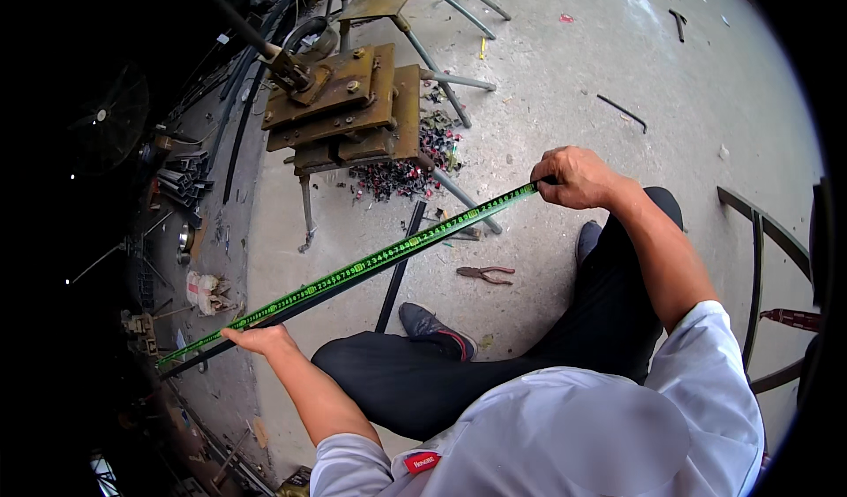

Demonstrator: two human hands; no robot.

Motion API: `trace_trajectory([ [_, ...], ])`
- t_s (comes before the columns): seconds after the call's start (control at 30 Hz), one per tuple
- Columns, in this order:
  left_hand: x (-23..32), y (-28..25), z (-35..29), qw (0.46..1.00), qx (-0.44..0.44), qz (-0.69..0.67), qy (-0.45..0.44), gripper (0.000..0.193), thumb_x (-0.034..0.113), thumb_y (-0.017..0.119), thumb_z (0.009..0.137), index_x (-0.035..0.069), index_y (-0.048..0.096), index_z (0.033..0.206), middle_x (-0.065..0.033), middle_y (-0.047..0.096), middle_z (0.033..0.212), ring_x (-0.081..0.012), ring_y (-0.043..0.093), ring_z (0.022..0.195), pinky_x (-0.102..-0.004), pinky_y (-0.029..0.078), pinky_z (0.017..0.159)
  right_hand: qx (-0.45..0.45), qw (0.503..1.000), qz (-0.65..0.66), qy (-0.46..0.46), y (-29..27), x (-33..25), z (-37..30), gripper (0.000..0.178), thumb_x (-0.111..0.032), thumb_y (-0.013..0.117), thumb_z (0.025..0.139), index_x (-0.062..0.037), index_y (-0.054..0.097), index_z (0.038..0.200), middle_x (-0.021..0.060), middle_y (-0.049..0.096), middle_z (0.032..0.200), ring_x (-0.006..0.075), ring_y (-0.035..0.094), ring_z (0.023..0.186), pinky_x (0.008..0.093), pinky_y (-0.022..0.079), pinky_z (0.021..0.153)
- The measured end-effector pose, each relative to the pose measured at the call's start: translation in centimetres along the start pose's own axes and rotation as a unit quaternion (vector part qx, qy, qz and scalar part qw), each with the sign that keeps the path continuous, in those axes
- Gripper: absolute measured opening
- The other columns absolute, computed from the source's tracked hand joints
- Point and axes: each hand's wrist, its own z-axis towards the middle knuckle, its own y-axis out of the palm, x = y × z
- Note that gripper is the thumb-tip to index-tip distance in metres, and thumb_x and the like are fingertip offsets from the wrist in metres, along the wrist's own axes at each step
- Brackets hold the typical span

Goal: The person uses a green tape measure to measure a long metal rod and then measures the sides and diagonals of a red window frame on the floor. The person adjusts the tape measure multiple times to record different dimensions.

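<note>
While the green measuring tape [386, 255], in the head view, slants along a dark bar [318, 300] beyond the pliers [485, 274], the nearer right hand [573, 178] clasps its end up-right of them; the left hand [267, 341] supports it left of them, grip unclear.

I see green, number-marked tape measure [384, 256], stretched straight, rising rightward across view; slim dark bar [304, 306] along its lower edge.

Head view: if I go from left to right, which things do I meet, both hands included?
Left hand, black bar on the floor, pliers, right hand, hammer, metal frame.
</note>
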Motion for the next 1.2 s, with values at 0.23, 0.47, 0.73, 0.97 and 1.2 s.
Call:
trace_trajectory([
  [0.23, -1.9, 1.4, 2.2, 0.998, -0.011, 0.041, -0.046, 0.063, 0.058, 0.042, 0.105, 0.008, 0.051, 0.141, -0.0134, 0.059, 0.129, -0.0295, 0.060, 0.118, -0.0530, 0.053, 0.105, 0.010, 1.000, 0.008, 0.010, -1.3, -0.3, 2.4, 0.013, -0.013, 0.066, 0.083, -0.0053, 0.074, 0.090, 0.0151, 0.070, 0.085, 0.0378, 0.069, 0.086, 0.0494, 0.055, 0.076],
  [0.47, -7.5, 2.8, 7.6, 0.984, 0.076, 0.110, -0.116, 0.057, 0.069, 0.040, 0.100, 0.018, 0.044, 0.075, 0.0017, 0.048, 0.061, -0.0160, 0.051, 0.052, -0.0312, 0.049, 0.049, -0.011, 0.997, 0.011, 0.080, -1.3, 2.1, 2.1, 0.013, -0.015, 0.067, 0.086, -0.0057, 0.075, 0.090, 0.0129, 0.071, 0.087, 0.0349, 0.071, 0.094, 0.0476, 0.058, 0.082],
  [0.73, -8.9, 1.9, 0.5, 0.943, 0.186, 0.193, -0.199, 0.055, 0.065, 0.043, 0.103, 0.018, 0.042, 0.074, 0.0049, 0.048, 0.060, -0.0129, 0.052, 0.052, -0.0336, 0.057, 0.062, -0.106, 0.982, 0.039, 0.152, -2.1, 5.0, 2.5, 0.015, -0.018, 0.066, 0.086, -0.0091, 0.077, 0.092, 0.0101, 0.071, 0.091, 0.0315, 0.070, 0.097, 0.0460, 0.057, 0.084],
  [0.97, 1.4, 7.0, -2.3, 0.907, 0.290, 0.295, -0.083, 0.047, 0.058, 0.046, 0.101, 0.020, 0.040, 0.074, 0.0042, 0.047, 0.065, -0.0148, 0.048, 0.054, -0.0310, 0.048, 0.060, -0.168, 0.958, 0.114, 0.202, -3.7, 3.5, 0.0, 0.021, -0.023, 0.063, 0.091, -0.0107, 0.076, 0.099, 0.0131, 0.073, 0.099, 0.0332, 0.070, 0.105, 0.0483, 0.056, 0.090],
  [1.2, 13.5, 12.8, -5.4, 0.897, 0.307, 0.316, -0.012, 0.047, 0.058, 0.052, 0.098, 0.015, 0.055, 0.079, 0.0003, 0.059, 0.075, -0.0197, 0.060, 0.069, -0.0377, 0.055, 0.071, -0.179, 0.952, 0.120, 0.218, -13.4, 1.6, 0.0, 0.020, -0.024, 0.065, 0.088, -0.0124, 0.078, 0.097, 0.0120, 0.076, 0.102, 0.0318, 0.071, 0.108, 0.0473, 0.056, 0.090],
])
